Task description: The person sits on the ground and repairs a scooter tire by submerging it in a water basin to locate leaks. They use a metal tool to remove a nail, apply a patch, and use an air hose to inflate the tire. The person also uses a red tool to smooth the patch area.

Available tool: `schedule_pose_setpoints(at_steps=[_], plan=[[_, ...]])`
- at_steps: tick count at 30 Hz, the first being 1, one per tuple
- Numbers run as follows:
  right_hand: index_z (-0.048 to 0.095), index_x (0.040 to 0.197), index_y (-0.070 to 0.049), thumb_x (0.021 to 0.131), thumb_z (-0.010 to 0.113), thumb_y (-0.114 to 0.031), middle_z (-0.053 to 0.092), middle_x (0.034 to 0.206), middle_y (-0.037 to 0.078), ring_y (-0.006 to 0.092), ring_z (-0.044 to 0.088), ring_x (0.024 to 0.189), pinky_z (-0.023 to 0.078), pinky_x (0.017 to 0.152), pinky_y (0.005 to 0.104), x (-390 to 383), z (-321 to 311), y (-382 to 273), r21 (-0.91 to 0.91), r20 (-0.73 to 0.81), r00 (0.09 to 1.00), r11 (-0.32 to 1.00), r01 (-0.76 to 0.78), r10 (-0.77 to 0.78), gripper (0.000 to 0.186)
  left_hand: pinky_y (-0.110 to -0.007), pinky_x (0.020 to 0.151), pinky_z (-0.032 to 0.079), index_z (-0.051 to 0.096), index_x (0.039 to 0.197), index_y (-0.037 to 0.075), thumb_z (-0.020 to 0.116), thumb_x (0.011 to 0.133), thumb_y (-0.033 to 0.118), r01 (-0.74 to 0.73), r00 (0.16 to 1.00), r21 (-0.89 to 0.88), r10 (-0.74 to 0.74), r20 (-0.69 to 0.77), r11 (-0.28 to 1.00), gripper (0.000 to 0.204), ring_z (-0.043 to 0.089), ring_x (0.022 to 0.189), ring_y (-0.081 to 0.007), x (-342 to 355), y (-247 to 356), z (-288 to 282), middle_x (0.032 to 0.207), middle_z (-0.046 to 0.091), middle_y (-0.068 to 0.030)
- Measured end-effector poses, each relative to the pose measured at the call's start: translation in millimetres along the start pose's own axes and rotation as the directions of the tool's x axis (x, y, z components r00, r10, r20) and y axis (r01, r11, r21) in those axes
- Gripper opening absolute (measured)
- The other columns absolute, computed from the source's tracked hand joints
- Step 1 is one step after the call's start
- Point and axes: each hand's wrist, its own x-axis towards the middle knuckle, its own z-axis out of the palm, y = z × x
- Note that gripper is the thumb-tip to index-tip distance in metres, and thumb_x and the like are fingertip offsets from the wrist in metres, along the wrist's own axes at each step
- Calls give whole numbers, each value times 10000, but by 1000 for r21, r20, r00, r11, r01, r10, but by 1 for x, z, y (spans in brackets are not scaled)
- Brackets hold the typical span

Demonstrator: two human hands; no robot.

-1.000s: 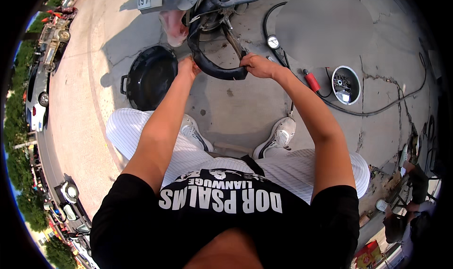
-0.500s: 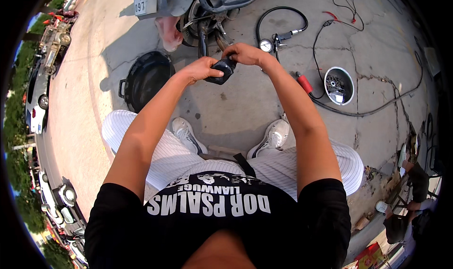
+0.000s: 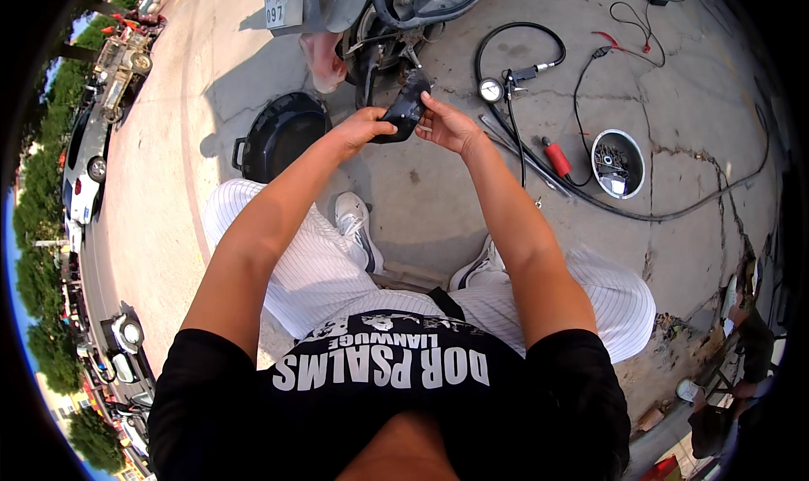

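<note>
In front of me I hold a glossy black, curved part, which looks like a plastic cover. My left hand grips its lower left end, the thumb lying across it. My right hand has its thumb and fingers at the right edge, palm partly turned up. Just beyond the part is the wheel of a motorbike, with bare metal rods and a bracket beside it. The underside of the black part is hidden.
A black tub stands left of my hands, and a pinkish cloth hangs by the wheel. To the right are a hose with a pressure gauge, a red-handled tool, a metal bowl of small parts, and cables on cracked concrete.
The black part has turned so that more of its length shows, its far end pointing toward the wheel. My right hand has moved from its top end to its right edge.
</note>
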Motion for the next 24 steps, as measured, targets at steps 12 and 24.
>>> schedule_pose_setpoints(at_steps=[12,24], plan=[[466,1211,-77,850,666,-187,586,1087,37,145,554,1009,478,825,343,8,56,-34,-289,-26,978,938,190,-206,427,-234,626,457,637,870,27,597,903,286,-148,965,-229,90,-247,962,264,578,697,-78,24,32,-19,766,627,-9],[589,930,-19,838,659,-65,642,849,40,117,605,734,491,653,255,7,23,42,-65,-530,775,928,368,-344,124,-234,629,448,623,900,56,565,920,295,108,981,-394,-161,-105,913,247,573,687,-86,46,-5,13,797,622,0]])
